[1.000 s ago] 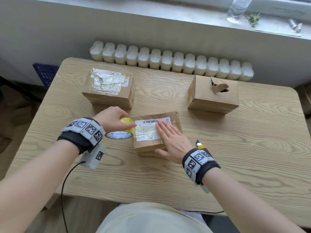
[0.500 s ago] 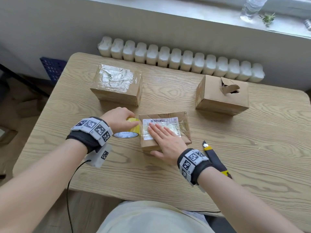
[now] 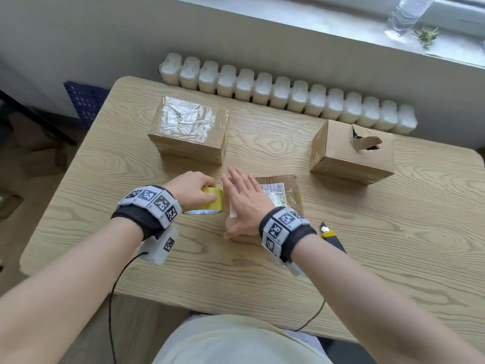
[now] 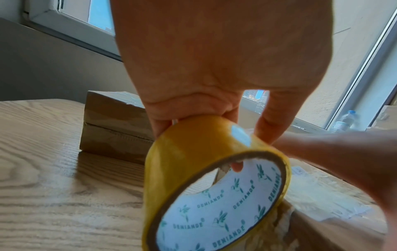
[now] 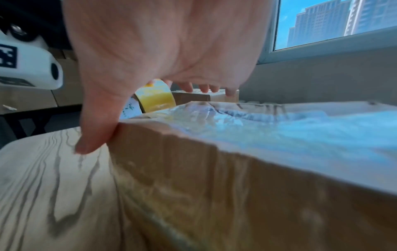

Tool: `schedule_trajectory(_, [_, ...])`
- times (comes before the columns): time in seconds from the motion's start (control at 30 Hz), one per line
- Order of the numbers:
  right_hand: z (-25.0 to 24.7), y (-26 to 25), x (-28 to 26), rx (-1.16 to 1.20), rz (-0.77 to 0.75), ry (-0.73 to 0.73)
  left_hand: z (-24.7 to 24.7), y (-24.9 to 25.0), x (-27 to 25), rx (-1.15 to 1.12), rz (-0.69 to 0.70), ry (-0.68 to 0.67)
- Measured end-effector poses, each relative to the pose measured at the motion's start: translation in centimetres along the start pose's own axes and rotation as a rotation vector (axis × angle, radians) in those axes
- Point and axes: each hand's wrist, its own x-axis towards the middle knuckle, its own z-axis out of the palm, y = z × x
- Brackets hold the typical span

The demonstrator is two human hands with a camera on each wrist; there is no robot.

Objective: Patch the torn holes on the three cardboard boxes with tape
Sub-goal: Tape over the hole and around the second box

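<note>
A small flat cardboard box (image 3: 286, 191) with a white label lies at the table's middle, clear tape across its top (image 5: 268, 122). My right hand (image 3: 242, 198) lies flat on the box's left part, fingers straight, thumb down its near-left corner (image 5: 90, 142). My left hand (image 3: 193, 191) grips a yellow tape roll (image 3: 210, 203) (image 4: 206, 178) standing against the box's left side. A taped box (image 3: 189, 130) sits at the back left. A box with a torn hole (image 3: 363, 141) sits at the back right.
A black and yellow utility knife (image 3: 330, 236) lies just right of my right wrist. The wooden table (image 3: 393, 245) has a white radiator (image 3: 288, 97) behind its far edge. A water bottle (image 3: 405, 14) stands on the windowsill. A cable (image 3: 112, 298) hangs off the near edge.
My right hand has slid leftward across the box top, from its right part to its left edge beside the roll. The left hand keeps holding the roll in place.
</note>
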Motion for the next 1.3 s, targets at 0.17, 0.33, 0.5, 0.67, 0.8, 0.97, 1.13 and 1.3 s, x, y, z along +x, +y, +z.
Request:
schedule_trajectory(0.17, [-0.6, -1.0, 0.8, -0.020, 0.013, -0.065, 0.2, -0.5, -0.2, -0.061, 0.022, 0.013])
schedule_trajectory(0.33, [-2.2, -1.0, -0.4, 0.096, -0.020, 0.045, -0.6, -0.5, -1.2, -0.165, 0.095, 0.073])
schedule_trajectory(0.5, [-4.1, -0.1, -2.0, 0.476, -0.030, 0.215, -4.5, 1.3, -2.7, -0.262, 0.236, 0.222])
schedule_trajectory(0.67, [-3.6, 1.3, -3.9, 0.737, 0.027, 0.382, -5.8, 4.6, -1.8, -0.370, 0.360, 0.218])
schedule_trajectory(0.8, [-2.9, 3.2, -5.5, 0.747, 0.112, 0.419, -5.2, 6.7, -1.0, -0.456, 0.392, 0.206])
schedule_trajectory(0.97, [-2.6, 4.5, -6.3, 0.794, 0.098, 0.384, -4.9, 9.8, -0.2, -0.401, 0.469, 0.178])
schedule_trajectory(1.13, [-2.1, 5.8, -7.5, 0.832, 0.150, 0.386, -4.8, 11.8, 0.3, -0.267, 0.428, 0.139])
schedule_trajectory(1.3, [-1.1, 8.7, -10.0, 0.902, 0.134, 0.395, -4.7, 12.0, 0.4, -0.216, 0.438, 0.083])
